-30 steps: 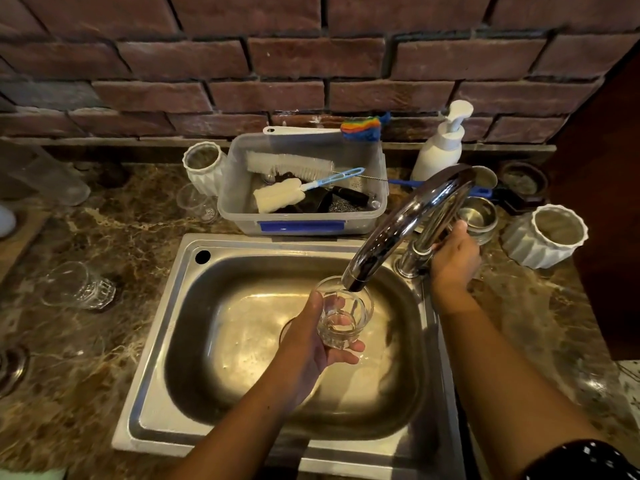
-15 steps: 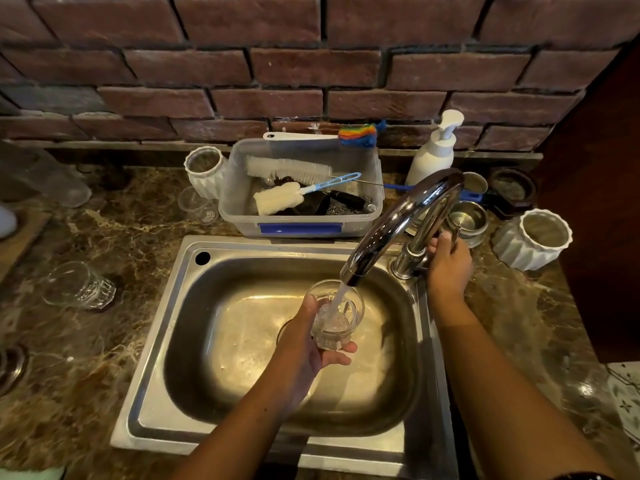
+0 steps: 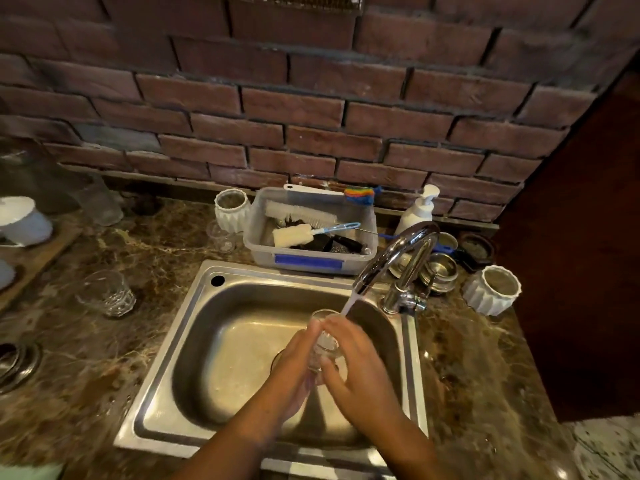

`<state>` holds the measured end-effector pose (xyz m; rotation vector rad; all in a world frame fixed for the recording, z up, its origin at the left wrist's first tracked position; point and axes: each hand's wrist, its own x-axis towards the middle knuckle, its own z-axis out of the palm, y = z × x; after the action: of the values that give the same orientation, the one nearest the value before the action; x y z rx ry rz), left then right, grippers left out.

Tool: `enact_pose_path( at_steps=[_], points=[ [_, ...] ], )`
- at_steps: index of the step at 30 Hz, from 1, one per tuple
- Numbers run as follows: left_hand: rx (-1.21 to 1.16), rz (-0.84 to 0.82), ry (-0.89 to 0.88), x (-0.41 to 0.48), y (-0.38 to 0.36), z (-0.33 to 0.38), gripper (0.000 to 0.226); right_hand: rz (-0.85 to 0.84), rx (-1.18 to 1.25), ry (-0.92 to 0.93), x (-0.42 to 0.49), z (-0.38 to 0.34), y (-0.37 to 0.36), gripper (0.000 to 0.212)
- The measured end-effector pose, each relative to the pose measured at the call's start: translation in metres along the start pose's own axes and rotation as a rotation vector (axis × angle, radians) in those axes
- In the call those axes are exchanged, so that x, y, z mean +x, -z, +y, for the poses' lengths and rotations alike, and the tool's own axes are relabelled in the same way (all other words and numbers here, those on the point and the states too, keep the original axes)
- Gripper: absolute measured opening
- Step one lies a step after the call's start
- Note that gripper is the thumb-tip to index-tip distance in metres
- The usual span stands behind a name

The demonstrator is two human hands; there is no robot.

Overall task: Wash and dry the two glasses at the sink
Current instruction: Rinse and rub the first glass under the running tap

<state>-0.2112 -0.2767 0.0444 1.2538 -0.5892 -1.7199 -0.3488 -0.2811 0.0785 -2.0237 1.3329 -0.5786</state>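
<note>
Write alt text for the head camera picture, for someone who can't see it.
A left hand and right hand hold a small clear glass under water from a chrome tap over a steel sink. A second glass sits on the marble counter to the left; a plastic tub of brushes and a soap pump stand behind.

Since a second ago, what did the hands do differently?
The right hand left the tap handle and came down onto the glass, which the left hand still holds. Water now runs from the tap into it. The other glass stayed on the counter.
</note>
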Motion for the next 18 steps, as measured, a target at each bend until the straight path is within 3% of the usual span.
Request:
enact_pose_path(
  at_steps=[2, 8, 14, 18],
  points=[
    [-0.003, 0.008, -0.018, -0.008, -0.001, 0.002, 0.07, -0.111, -0.078, -0.006, 0.002, -0.005, -0.005, 0.054],
    [0.084, 0.024, -0.024, -0.028, -0.008, 0.017, 0.06, -0.21, -0.072, -0.063, 0.016, -0.017, 0.001, 0.022],
    [-0.049, 0.115, 0.048, -0.031, 0.004, 0.036, 0.058, -0.25, 0.207, -0.031, 0.012, -0.018, 0.009, 0.031],
    [0.002, 0.161, 0.086, -0.028, -0.002, 0.043, 0.033, -0.17, 0.395, -0.134, 0.01, -0.017, 0.01, 0.023]
  ],
)
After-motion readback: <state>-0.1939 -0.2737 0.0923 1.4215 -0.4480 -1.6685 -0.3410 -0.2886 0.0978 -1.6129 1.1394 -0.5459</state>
